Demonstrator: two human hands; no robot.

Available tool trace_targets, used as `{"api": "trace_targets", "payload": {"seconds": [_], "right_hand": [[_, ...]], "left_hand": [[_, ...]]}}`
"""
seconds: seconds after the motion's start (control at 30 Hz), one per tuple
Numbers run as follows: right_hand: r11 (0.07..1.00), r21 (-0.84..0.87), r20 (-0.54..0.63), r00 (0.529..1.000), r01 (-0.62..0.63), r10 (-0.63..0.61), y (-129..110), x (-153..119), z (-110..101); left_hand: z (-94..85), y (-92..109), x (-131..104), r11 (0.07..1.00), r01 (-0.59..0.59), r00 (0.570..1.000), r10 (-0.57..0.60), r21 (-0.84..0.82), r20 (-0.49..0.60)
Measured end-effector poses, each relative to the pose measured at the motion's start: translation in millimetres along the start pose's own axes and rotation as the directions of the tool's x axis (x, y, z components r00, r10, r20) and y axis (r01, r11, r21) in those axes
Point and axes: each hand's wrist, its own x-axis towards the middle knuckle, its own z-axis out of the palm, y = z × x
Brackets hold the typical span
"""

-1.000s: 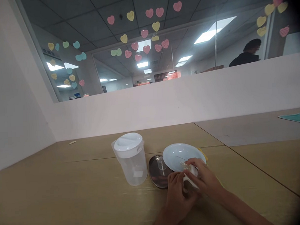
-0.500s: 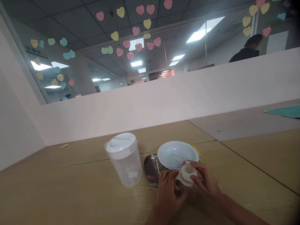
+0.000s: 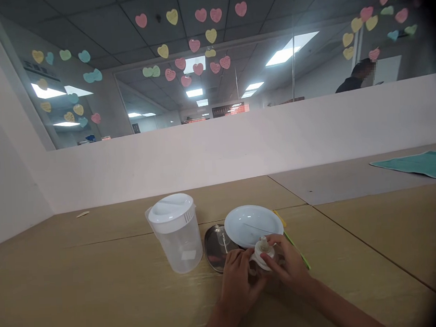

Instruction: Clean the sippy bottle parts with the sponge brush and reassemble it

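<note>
A baby bottle (image 3: pixel 264 253) with a white collar, a clear teat and side handles is between my hands, close in front of the white bowl. On its left side my left hand (image 3: pixel 239 277) closes round the handle and body. My right hand (image 3: pixel 291 264) has thumb and fingers on the collar near the teat. Most of the bottle's body is hidden behind my fingers. The white bowl (image 3: pixel 253 222) has a thin straight object lying in it. Partly under the bowl, a metal tray (image 3: pixel 212 255) carries a small clear piece (image 3: pixel 223 237).
A clear plastic pitcher (image 3: pixel 180 249) with a white lid stands left of the tray. Green and yellow sticks (image 3: pixel 297 249) lie right of the bowl. A teal cloth (image 3: pixel 420 164) is at the far right. Behind the glass with heart-shaped notes is a person (image 3: pixel 359 78).
The camera view has shifted slightly, so the tabletop items appear farther left. My right fingers have changed position a little on the collar. The person behind the glass has turned.
</note>
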Motion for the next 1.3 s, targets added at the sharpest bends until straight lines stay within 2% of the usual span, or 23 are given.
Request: {"api": "trace_targets", "payload": {"seconds": [0.1, 0.2, 0.43, 0.67, 0.77, 0.8, 0.87, 0.9, 0.97, 1.03, 1.07, 1.23, 1.3], "right_hand": [[0.983, -0.119, -0.051, 0.987, 0.143, -0.150, 1.3, 4.7, -4.2], [0.948, -0.195, -0.053, 0.963, 0.251, -0.266, 1.7, 7.0, -7.6], [0.912, -0.206, -0.110, 0.918, 0.354, -0.381, -13.7, 5.9, -8.5], [0.845, -0.247, -0.042, 0.866, 0.475, -0.499, -19.9, 0.9, -13.0], [0.849, -0.182, -0.078, 0.853, 0.497, -0.516, -17.4, 1.4, -15.1], [0.867, -0.143, -0.113, 0.862, 0.478, -0.494, -16.4, 2.3, -15.8], [0.928, -0.050, -0.167, 0.913, 0.368, -0.371, -14.6, 4.6, -17.2], [0.958, 0.001, -0.157, 0.946, 0.288, -0.284, -13.7, 5.7, -17.8], [0.988, 0.099, -0.049, 0.992, 0.122, -0.118, -12.2, 7.5, -18.3], [0.985, 0.170, 0.100, 0.995, 0.004, -0.021, -11.2, 8.6, -17.8], [0.982, 0.188, 0.138, 0.990, -0.027, 0.001, -11.2, 8.9, -17.1], [0.991, 0.124, 0.151, 0.988, -0.045, 0.026, -14.9, 10.5, -8.9], [0.992, 0.083, 0.134, 0.987, -0.097, 0.085, -16.7, 10.7, -3.4]], "left_hand": [[-0.5, 0.6, 0.9, 1.000, 0.010, 1.000, -0.010, -0.003, 0.011], [-0.7, 1.5, 1.6, 0.999, 0.044, 0.998, -0.043, -0.018, 0.043], [0.7, 5.2, 0.3, 0.984, 0.162, 0.984, -0.155, -0.078, 0.088], [1.6, 5.4, -1.6, 0.980, 0.176, 0.982, -0.167, -0.097, 0.091], [0.5, 6.0, -1.1, 0.980, 0.177, 0.981, -0.168, -0.095, 0.096], [0.1, 6.2, -0.8, 0.980, 0.176, 0.981, -0.167, -0.092, 0.100], [-0.6, 6.5, -0.1, 0.982, 0.169, 0.982, -0.161, -0.087, 0.100], [-1.0, 6.5, 0.2, 0.983, 0.164, 0.983, -0.156, -0.085, 0.098], [-1.4, 6.5, 0.8, 0.985, 0.152, 0.985, -0.145, -0.081, 0.090], [-1.4, 5.9, 0.9, 0.986, 0.147, 0.986, -0.140, -0.079, 0.091], [-1.2, 5.4, 0.9, 0.986, 0.147, 0.986, -0.139, -0.079, 0.097], [1.6, 1.0, 0.1, 0.991, 0.120, 0.986, -0.112, -0.063, 0.126], [3.0, -0.1, 0.3, 0.994, 0.103, 0.988, -0.096, -0.045, 0.124]]}}
